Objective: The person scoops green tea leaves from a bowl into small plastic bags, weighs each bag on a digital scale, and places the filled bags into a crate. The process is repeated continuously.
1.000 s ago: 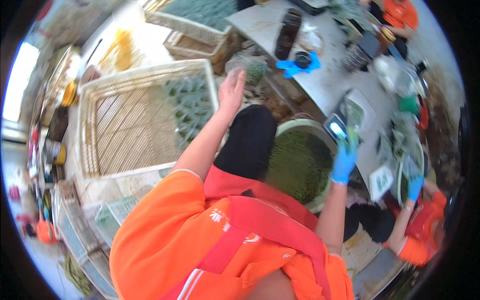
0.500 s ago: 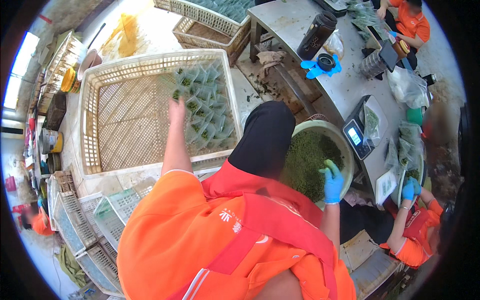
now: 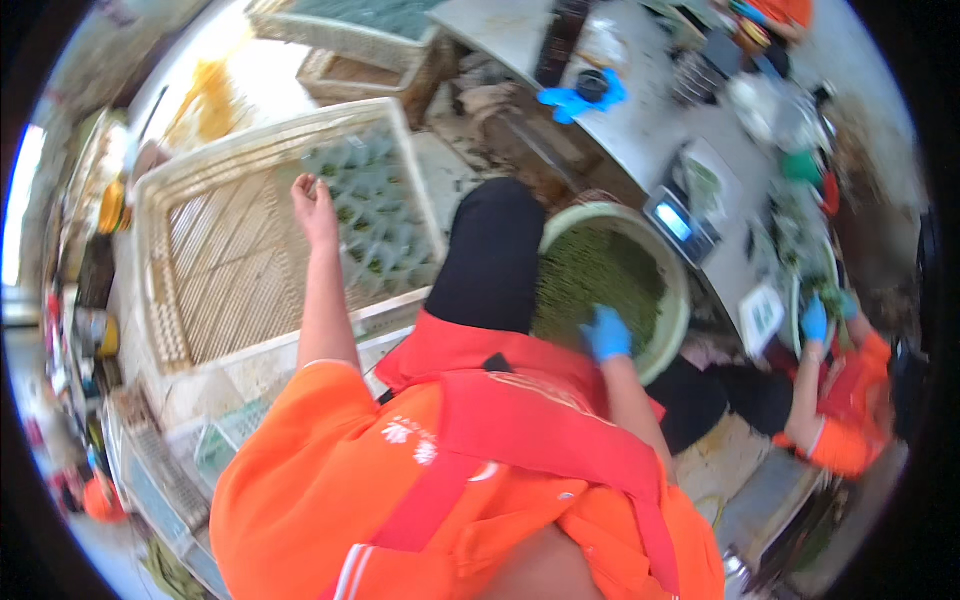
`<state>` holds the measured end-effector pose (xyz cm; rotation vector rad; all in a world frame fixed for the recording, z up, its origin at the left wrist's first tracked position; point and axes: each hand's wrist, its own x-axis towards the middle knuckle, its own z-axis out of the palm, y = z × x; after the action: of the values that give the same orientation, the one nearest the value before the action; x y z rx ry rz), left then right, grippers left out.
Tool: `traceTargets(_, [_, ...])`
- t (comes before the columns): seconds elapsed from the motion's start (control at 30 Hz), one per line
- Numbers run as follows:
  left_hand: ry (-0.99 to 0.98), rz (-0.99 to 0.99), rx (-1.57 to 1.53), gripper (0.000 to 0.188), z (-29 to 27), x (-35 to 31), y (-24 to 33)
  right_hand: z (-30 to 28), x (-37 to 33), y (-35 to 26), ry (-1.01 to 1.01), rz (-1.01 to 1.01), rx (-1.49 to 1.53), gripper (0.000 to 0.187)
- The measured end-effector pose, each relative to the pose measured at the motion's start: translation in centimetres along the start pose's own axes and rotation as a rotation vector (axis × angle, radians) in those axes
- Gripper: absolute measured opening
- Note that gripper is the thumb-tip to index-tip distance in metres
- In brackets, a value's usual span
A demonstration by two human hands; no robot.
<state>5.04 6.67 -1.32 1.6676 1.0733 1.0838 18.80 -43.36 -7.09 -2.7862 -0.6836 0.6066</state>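
Observation:
My bare left hand (image 3: pixel 316 208) is over the large cream plastic crate (image 3: pixel 418 180), beside rows of small clear bags (image 3: pixel 375 215) with green bits inside. Its fingers are a little curled and apart, and nothing shows between them. In a blue glove, my right hand (image 3: pixel 607 335) reaches into the round pale tub (image 3: pixel 676 325) at my right knee. Small green berries, like green peppercorns (image 3: pixel 600 270), fill the tub. Motion blurs the gloved fingers, so whether they grip any berries cannot be made out.
A metal table (image 3: pixel 640 140) on the right bears a digital scale (image 3: pixel 680 225), with a clear bag on it, and a blue glove (image 3: pixel 570 103). A co-worker in orange (image 3: pixel 845 400) sits at the right. Stacked crates (image 3: pixel 370 75) stand at the back, others (image 3: pixel 150 450) at lower left.
My left hand has come away from the bags, leftward in the crate. My right hand has gone from above the berries down into them. The whole view has shifted.

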Motion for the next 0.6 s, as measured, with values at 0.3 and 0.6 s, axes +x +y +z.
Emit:
traceTargets(0.3, [-1.18,0.7,0.08,0.027,15.7,-18.5,15.5,-4.3,0.7,-0.6,0.133,0.102,1.064,0.019])
traceTargets(0.6, [-1.582,0.464,0.14,0.038,18.9,-26.5,13.2,-10.0,-1.7,-0.2,0.523,-0.049,0.363,0.033])
